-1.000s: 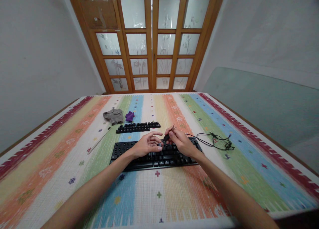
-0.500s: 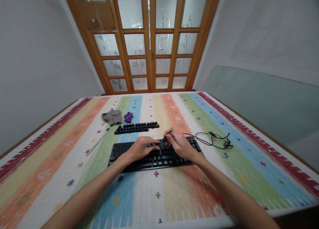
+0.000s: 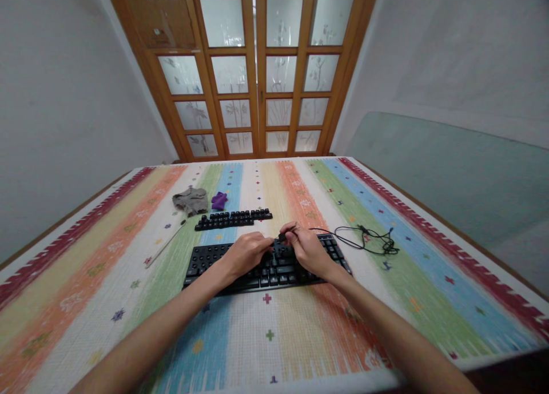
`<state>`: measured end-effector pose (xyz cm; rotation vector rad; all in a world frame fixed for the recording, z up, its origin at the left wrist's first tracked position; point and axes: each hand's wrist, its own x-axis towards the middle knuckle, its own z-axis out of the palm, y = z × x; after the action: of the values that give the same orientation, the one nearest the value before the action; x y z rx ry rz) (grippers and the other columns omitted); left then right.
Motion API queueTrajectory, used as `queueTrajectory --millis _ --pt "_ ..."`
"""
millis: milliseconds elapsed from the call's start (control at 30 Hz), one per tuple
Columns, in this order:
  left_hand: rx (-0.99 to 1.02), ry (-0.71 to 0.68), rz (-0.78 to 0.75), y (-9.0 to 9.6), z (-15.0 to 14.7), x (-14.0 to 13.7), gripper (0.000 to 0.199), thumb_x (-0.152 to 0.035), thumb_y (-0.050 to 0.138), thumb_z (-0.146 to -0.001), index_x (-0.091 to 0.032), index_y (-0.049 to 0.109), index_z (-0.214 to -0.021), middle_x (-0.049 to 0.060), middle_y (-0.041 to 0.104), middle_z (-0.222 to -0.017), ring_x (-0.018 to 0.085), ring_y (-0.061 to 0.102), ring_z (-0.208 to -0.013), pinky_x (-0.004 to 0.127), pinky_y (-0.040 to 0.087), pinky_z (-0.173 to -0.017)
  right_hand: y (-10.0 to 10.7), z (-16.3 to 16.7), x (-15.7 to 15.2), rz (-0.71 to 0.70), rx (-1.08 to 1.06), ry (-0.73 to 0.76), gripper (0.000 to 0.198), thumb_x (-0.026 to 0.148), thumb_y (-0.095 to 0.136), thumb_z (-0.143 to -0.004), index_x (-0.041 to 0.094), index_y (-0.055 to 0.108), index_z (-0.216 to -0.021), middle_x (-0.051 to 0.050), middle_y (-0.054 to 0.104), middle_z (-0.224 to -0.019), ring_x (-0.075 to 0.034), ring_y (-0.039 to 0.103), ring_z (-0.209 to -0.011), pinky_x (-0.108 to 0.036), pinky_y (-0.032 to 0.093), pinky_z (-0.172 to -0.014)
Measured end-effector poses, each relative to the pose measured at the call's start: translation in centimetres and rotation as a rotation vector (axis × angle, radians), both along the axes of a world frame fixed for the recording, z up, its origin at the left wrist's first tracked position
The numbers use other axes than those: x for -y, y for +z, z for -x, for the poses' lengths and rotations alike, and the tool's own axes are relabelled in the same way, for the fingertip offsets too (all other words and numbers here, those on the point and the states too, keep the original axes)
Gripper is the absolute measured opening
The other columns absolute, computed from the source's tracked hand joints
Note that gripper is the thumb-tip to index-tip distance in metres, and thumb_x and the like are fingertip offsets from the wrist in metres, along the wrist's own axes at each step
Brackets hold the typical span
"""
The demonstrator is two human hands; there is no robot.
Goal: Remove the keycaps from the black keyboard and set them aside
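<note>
A black keyboard [image 3: 278, 281] lies on the striped cloth under both hands; on its left part many keycaps are off and small switch stems show. Above its upper middle, my right hand [image 3: 306, 248] pinches a small black keycap [image 3: 282, 236]; a thin wire-like bit shows by those fingers, too small to name. My left hand [image 3: 249, 252] is closed, its thumb and finger pressed together just left of the keycap. What the left fingertips grip, if anything, is hidden. Beyond the keyboard, loose black keycaps [image 3: 231, 218] stand in rows.
A grey cloth [image 3: 191, 201] and a purple cloth [image 3: 219, 201] lie behind the keycap rows. At the left is a slim white stick with a dark tip [image 3: 165, 244]. The coiled black cable [image 3: 364, 238] spreads right of the keyboard. The striped tablecloth [image 3: 128, 325] covers the table.
My left fingers have gone from apart over the keys to pinched together, nearer the right hand. The small black keycap shows more clearly at my right fingertips, slightly raised.
</note>
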<state>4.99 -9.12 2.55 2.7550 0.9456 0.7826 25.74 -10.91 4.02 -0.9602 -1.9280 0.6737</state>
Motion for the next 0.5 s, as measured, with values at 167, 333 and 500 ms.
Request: queueTrajectory --millis 167,333,500 --pt "0.089 0.020 0.004 0.0 0.1 -0.1 0.017 -0.018 0.056 -0.091 -0.017 0.072 -0.097 0.007 0.069 -0.077 0.017 0.064 -0.071 0.027 0.050 -0.066 -0.4 -0.1 -0.1 0.007 -0.042 0.017 0.019 0.028 0.040 -0.098 0.020 0.055 -0.090 -0.004 0.059 -0.078 -0.017 0.058 -0.069 -0.032 0.048 -0.071" --pt "0.252 0.004 0.068 0.3 0.7 -0.1 0.017 -0.027 0.063 -0.089 -0.018 0.074 -0.098 0.008 0.075 -0.084 0.019 0.069 -0.075 0.029 0.054 -0.070 -1.1 -0.7 -0.6 0.187 -0.219 0.014 0.035 0.048 0.041 -0.097 0.017 0.057 -0.095 -0.006 0.060 -0.087 -0.016 0.059 -0.068 -0.033 0.051 -0.067" --pt "0.325 0.007 0.083 0.4 0.8 0.2 0.016 -0.028 0.065 -0.088 -0.017 0.074 -0.096 0.008 0.075 -0.086 0.019 0.070 -0.076 0.030 0.055 -0.072 -1.4 -0.9 -0.5 0.249 -0.294 0.065 0.038 0.054 0.045 -0.094 0.018 0.057 -0.099 -0.004 0.060 -0.083 -0.017 0.060 -0.069 -0.033 0.051 -0.069"
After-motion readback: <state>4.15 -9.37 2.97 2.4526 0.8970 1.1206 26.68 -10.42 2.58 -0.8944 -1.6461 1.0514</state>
